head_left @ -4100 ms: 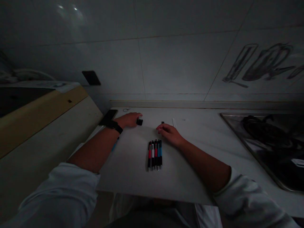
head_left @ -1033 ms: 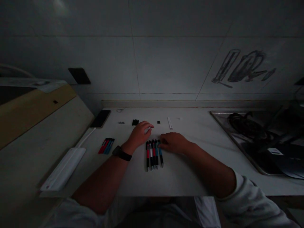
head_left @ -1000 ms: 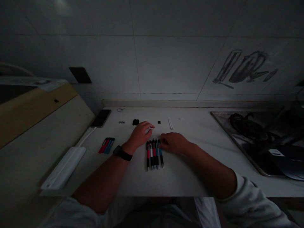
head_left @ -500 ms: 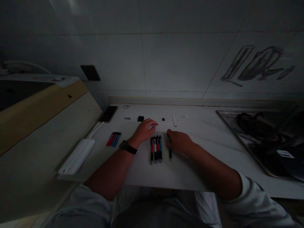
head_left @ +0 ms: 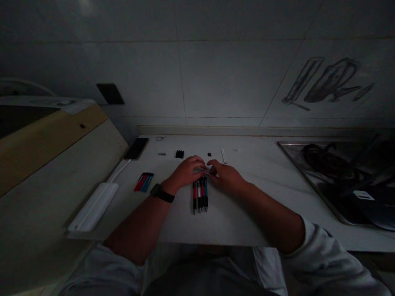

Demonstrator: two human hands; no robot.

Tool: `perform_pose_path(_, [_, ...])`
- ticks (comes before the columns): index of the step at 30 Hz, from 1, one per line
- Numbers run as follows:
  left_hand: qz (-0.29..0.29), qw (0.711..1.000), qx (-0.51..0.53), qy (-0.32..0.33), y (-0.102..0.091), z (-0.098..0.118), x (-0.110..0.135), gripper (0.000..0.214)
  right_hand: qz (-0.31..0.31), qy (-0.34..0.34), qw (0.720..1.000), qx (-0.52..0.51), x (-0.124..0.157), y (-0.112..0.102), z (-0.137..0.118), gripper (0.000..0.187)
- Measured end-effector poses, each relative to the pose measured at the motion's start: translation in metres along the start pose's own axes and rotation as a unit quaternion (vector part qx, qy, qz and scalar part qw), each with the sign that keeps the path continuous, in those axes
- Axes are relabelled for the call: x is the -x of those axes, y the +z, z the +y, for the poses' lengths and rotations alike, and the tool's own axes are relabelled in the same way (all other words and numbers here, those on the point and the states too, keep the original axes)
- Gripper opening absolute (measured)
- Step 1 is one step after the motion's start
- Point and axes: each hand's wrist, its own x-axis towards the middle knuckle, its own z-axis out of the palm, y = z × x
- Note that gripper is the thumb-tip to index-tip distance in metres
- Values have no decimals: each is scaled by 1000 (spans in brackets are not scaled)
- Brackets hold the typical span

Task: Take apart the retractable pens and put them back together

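One unclear slim item [head_left: 207,173] between both hands [head_left: 187,171] [head_left: 227,177]

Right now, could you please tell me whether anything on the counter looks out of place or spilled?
The pens lie neatly, nothing spilled. The white box looks slightly odd: one end sits close to the front edge of the counter, perhaps easily knocked.

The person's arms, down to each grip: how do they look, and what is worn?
Both sleeves are pale and loose, pushed up. The left arm wears a dark watch with a black strap; the right arm has none. Left grip and right grip have no gloves.
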Motion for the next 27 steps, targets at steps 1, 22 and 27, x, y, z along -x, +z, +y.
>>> perform_pose_path(1, [2, 1000, -2, 1, 0, 0, 0, 8, 8, -11, 1000, -12, -1, 1, 2, 46])
perform_pose_path(22, [52, 998, -19, 13, -12, 0, -1, 14, 92, -17, 992, -88, -5, -5, 9, 42])
perform_pose_path(27, [46, 999, -23, 11, -12, 2, -1, 14, 95, -31, 992, -81, -5, -4, 10, 42])
